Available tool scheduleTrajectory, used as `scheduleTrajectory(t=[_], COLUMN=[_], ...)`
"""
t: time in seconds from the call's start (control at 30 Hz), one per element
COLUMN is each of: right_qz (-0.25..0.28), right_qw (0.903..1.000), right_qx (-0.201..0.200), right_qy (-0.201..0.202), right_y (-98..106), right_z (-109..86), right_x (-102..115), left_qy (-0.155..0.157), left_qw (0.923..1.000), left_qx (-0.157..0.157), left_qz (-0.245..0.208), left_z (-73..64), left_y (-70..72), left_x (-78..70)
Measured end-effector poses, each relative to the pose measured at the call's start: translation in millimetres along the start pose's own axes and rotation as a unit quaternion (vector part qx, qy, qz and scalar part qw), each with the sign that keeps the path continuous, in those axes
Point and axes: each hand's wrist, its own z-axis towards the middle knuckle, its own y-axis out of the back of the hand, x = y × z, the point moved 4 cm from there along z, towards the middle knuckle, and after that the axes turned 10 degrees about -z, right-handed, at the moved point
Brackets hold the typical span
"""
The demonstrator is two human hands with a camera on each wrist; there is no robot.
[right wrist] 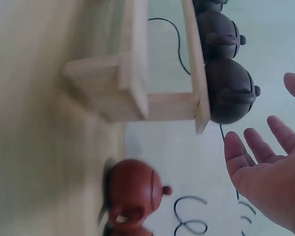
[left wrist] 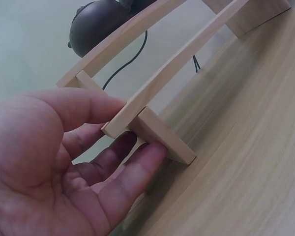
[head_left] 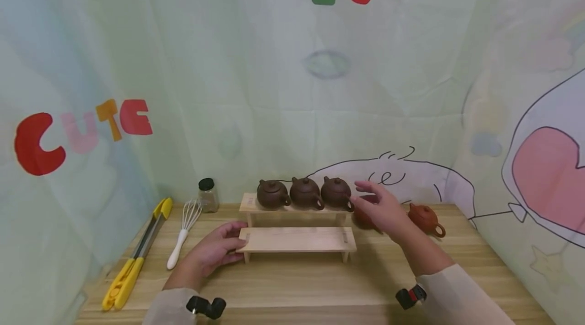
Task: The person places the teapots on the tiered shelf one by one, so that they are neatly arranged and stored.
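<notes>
Where the wooden table [head_left: 292,284] meets the printed cloth backdrop [head_left: 274,86], things line up from left to right. Yellow tongs [head_left: 134,256] lie along the left edge, then a white whisk [head_left: 183,233], then a small jar with a black lid [head_left: 207,195] close to the backdrop. Bare tabletop lies between the whisk and the two-step wooden rack [head_left: 297,236], and a wide open strip runs along the near edge.

The left hand [head_left: 215,254] lies low on the table at the rack's left end. Its thumb sits on top of the lower step and its fingers [left wrist: 132,172] curl beneath it beside the support leg, so it grips the rack.

On the upper step stand three dark brown teapots [head_left: 305,193], side by side and nearly touching. The right hand [head_left: 381,210] hovers just right of the rack's right end, raised off the table, palm turned toward the teapots, fingers [right wrist: 258,150] spread and relaxed, holding nothing. It is near the rightmost dark teapot but apart from it.

Behind that hand a reddish teapot [right wrist: 132,191] sits on the table, partly hidden in the head view. Another orange-brown teapot [head_left: 425,218] stands farther right, with open tabletop beyond it.
</notes>
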Motion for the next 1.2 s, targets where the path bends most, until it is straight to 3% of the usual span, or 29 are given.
scheduleTrajectory(t=[0.3,0.5,0.67,0.97,1.1,1.2], right_qz=[-0.044,-0.074,-0.079,-0.144,-0.167,-0.144], right_qw=[0.997,0.9896,0.9852,0.9774,0.9737,0.9781], right_qx=[-0.057,-0.1,-0.094,-0.029,-0.035,-0.04], right_qy=[-0.03,-0.071,-0.119,-0.152,-0.151,-0.145], right_y=[40.4,78.5,100.5,98.2,94.9,93.0], right_z=[-39.2,-42.9,-40.6,-15.2,-4.5,-0.5], right_x=[-62.7,-113.3,-141.8,-174.8,-184.8,-188.5], left_qy=[0.001,-0.003,-0.003,0.0,-0.001,-0.005], left_qw=[1.0,1.0,1.0,1.0,1.0,1.0], left_qx=[-0.001,-0.003,-0.002,-0.001,0.004,0.008], left_qz=[-0.001,-0.002,-0.003,-0.003,-0.003,-0.003], left_z=[0.1,-0.6,-0.7,-0.9,-1.1,-1.2], left_y=[-1.2,-1.2,-1.0,0.3,-0.3,-0.7], left_x=[-1.2,-1.4,-1.2,0.0,0.1,-0.9])
